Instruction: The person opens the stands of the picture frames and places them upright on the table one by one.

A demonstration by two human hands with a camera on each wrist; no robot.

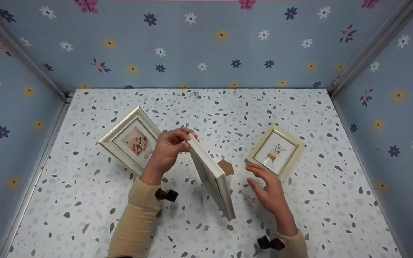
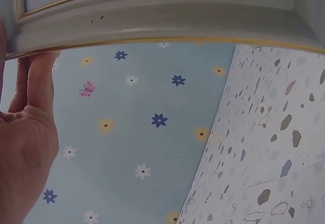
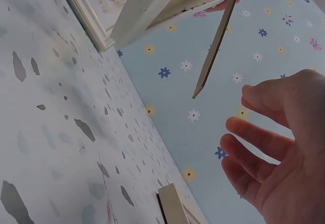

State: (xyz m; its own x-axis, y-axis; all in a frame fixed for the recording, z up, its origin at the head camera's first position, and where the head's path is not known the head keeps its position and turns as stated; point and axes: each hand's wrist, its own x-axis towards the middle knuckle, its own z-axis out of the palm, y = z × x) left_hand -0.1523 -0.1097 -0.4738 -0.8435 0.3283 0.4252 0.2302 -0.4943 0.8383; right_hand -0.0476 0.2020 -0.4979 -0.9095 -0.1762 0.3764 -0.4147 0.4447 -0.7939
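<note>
My left hand (image 1: pixel 164 152) grips a cream picture frame (image 1: pixel 206 157) by its upper end, thumb on one side and fingers on the other. The frame stands steeply tilted, seen nearly edge-on from the head. From its back a brown stand leg (image 3: pixel 216 46) sticks out towards the right. In the left wrist view its moulded, gold-lined border (image 2: pixel 152 28) crosses the top, with the left hand at the left edge. My right hand (image 1: pixel 269 190) is apart from the held frame, fingers spread and slightly bent, holding nothing.
At left lies a larger cream frame (image 1: pixel 121 134) with a pinkish flower picture, partly covered by the left hand. A smaller frame (image 1: pixel 292 163) with a plant picture lies just beyond the right hand. Blue flowered walls (image 1: pixel 206 53) bound the speckled tabletop (image 1: pixel 84 208).
</note>
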